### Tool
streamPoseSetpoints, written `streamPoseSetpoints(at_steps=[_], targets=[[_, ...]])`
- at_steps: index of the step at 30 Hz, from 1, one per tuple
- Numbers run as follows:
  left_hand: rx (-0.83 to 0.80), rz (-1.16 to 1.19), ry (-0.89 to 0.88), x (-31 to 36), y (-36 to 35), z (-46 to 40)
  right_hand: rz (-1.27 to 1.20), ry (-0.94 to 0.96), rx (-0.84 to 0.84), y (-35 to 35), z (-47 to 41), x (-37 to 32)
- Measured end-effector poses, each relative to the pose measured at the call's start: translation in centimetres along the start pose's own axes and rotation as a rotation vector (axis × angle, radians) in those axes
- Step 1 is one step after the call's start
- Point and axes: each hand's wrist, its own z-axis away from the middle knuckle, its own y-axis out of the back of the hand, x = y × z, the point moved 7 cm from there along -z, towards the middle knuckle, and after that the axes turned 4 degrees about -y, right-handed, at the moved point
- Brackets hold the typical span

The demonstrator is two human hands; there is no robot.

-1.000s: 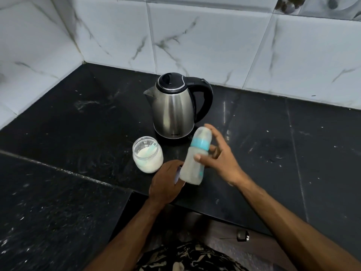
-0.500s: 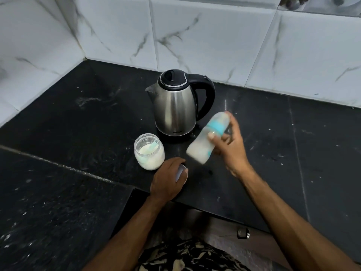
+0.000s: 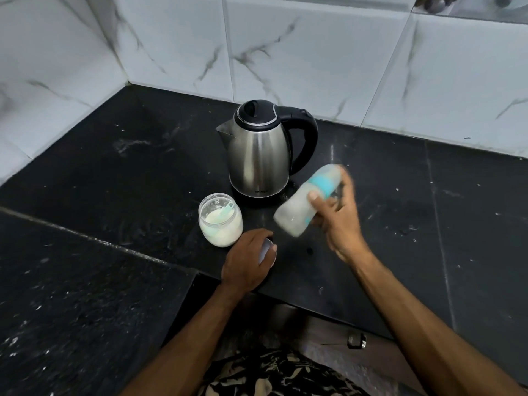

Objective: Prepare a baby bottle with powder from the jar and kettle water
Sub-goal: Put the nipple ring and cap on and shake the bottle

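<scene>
Nearest the camera, a patterned garment (image 3: 274, 375) showed at the bottom edge, with both bare forearms reaching out over the black stone counter (image 3: 114, 172). A small metal knob (image 3: 356, 340) sat on the cabinet front below the counter's edge. The left hand (image 3: 248, 263) rested palm down near the front edge of the counter, its fingers curled over a small pale round object (image 3: 266, 248), possibly a lid, which it covered and appeared to hold; most of that object was hidden. Just beside and behind that hand stood 1 open glass jar (image 3: 220, 223) of white powder with a pale blue-green scoop (image 3: 225, 210) lying inside. To the right, the right hand (image 3: 340, 221) was closed around the baby bottle (image 3: 308, 200), holding it off the counter and tilted, base toward the lower left and capped teal-collared top toward the upper right; bottle and hand were motion-blurred, and the contents looked milky white. Farther back, the stainless steel kettle (image 3: 258, 158) stood upright on the counter with its black lid closed and handle to the right. Behind it rose the white marbled wall tiles (image 3: 314, 52).
</scene>
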Motion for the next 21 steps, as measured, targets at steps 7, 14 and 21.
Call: streamPoseSetpoints(at_steps=[7, 14, 21], targets=[[-0.016, -0.001, 0.012, -0.5, -0.4, 0.2, 0.032, 0.008, -0.011, -0.5, -0.3, -0.4], [-0.047, -0.002, -0.024, 0.3, 0.1, 0.0, 0.268, -0.076, -0.317, -2.7, 1.9, 1.5], [0.017, 0.002, -0.004, -0.1, -0.2, 0.1, -0.086, 0.032, 0.056, 1.0, -1.3, -1.2]])
